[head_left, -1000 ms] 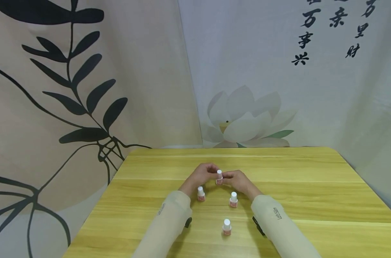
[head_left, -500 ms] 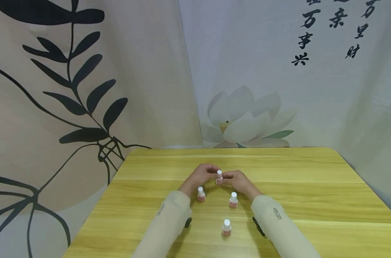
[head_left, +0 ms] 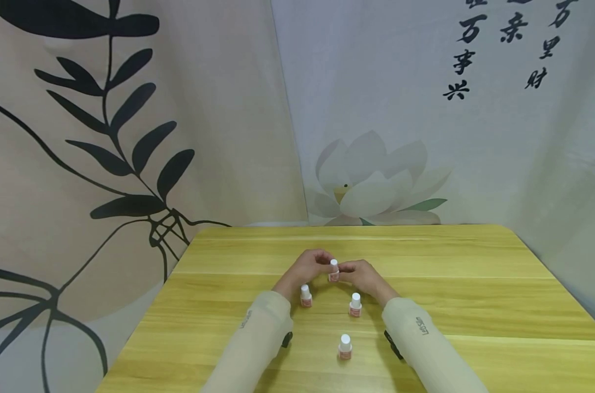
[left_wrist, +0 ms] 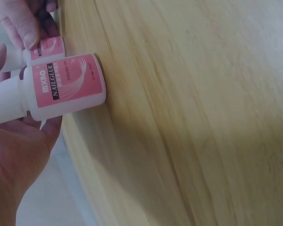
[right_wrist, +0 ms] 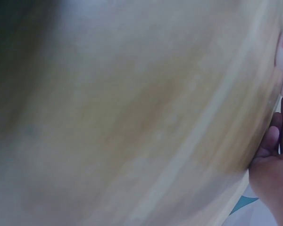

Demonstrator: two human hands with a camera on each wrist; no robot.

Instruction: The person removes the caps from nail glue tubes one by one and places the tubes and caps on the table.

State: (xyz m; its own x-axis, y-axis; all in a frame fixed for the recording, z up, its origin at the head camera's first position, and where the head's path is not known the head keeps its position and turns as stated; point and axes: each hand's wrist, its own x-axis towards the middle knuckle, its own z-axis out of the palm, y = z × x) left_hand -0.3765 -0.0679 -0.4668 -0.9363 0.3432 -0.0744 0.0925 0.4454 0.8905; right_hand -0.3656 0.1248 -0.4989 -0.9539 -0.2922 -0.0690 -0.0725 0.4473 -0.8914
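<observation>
Small nail glue bottles with white caps and pink labels stand on the wooden table. The farthest nail glue bottle (head_left: 333, 275) is upright between my two hands. My left hand (head_left: 307, 269) holds it from the left, thumb near its neck, other fingers partly hidden behind. From the right, my right hand (head_left: 366, 277) pinches its lower body; in the left wrist view a right-hand thumb (left_wrist: 28, 33) lies on its label. A second bottle (left_wrist: 68, 82) stands close before my left hand. In the right wrist view, bottles show only at the edge, beyond my right hand (right_wrist: 278, 174).
Another bottle (head_left: 355, 305) stands near my right wrist, and one more (head_left: 345, 346) sits closer to me between the forearms. The wooden table (head_left: 464, 284) reaches back to a printed curtain (head_left: 238, 109). Dark wrist straps show below both sleeves.
</observation>
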